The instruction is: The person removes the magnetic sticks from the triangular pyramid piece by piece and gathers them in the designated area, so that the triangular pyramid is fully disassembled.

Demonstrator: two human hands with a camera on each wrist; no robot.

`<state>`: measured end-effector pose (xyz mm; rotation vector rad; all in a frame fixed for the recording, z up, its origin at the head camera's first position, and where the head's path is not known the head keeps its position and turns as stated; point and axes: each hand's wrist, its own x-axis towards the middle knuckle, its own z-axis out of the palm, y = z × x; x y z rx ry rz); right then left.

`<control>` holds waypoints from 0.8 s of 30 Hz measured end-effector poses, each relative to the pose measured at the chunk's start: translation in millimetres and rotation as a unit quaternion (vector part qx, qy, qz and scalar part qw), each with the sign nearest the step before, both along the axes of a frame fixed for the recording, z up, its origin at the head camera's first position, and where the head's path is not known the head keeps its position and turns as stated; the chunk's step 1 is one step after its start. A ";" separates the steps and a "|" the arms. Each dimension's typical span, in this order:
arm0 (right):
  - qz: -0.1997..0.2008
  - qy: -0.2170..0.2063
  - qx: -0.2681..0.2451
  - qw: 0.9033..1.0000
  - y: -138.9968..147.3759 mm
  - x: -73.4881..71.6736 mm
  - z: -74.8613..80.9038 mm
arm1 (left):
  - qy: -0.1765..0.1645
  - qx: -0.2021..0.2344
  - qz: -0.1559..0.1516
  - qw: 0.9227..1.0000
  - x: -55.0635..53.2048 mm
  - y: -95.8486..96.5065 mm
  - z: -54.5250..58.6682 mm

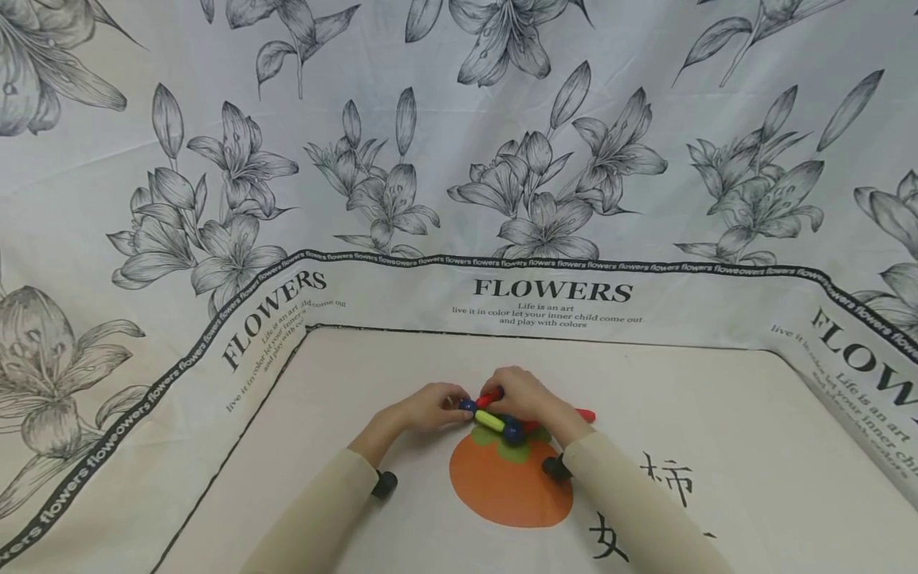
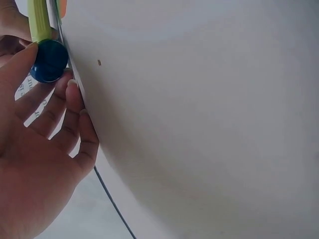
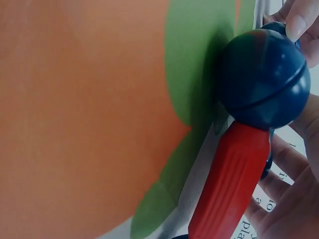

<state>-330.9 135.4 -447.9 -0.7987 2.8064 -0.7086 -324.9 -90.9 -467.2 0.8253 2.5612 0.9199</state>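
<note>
My left hand (image 1: 433, 406) pinches a blue ball (image 2: 49, 60) between thumb and fingers. A yellow-green rod (image 1: 490, 420) runs from that ball to a second blue ball (image 1: 512, 432), which sits nearer me. With its fingertips my right hand (image 1: 522, 392) grips a short red rod (image 1: 490, 397) that angles toward the left hand's ball. In the right wrist view, another red rod (image 3: 230, 181) joins the nearer ball; the right palm partly hides the far side. Past the right wrist, a red rod end (image 1: 587, 415) sticks out, its other part covered by the arm.
The pieces lie over an orange persimmon print (image 1: 511, 486) on the pale tabletop cloth (image 1: 358, 510). Black characters (image 1: 667, 482) are printed to the right. A flower-patterned curtain (image 1: 459, 159) rises behind and at both sides. Dark wrist cameras (image 1: 385, 485) sit at both cuffs.
</note>
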 end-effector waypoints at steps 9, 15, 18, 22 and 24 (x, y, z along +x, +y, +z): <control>-0.013 0.013 0.007 1.000 -3.8 -1.6 1.7 | 0.002 -0.013 0.006 1.000 -1.7 -1.7 -0.3; -0.030 0.018 0.008 0.999 -4.9 -3.6 -0.7 | -0.002 -0.013 -0.003 1.000 0.2 -1.0 -0.3; -0.042 0.016 0.009 0.999 -4.2 -4.1 -1.3 | -0.009 -0.009 -0.009 1.000 2.8 0.8 0.8; -0.041 0.008 0.005 0.999 -2.3 -3.1 -1.3 | -0.011 -0.012 -0.004 1.000 4.9 2.3 0.5; -0.039 0.002 0.000 0.999 -0.7 -1.0 -0.6 | -0.011 -0.015 0.000 1.000 5.4 2.9 0.6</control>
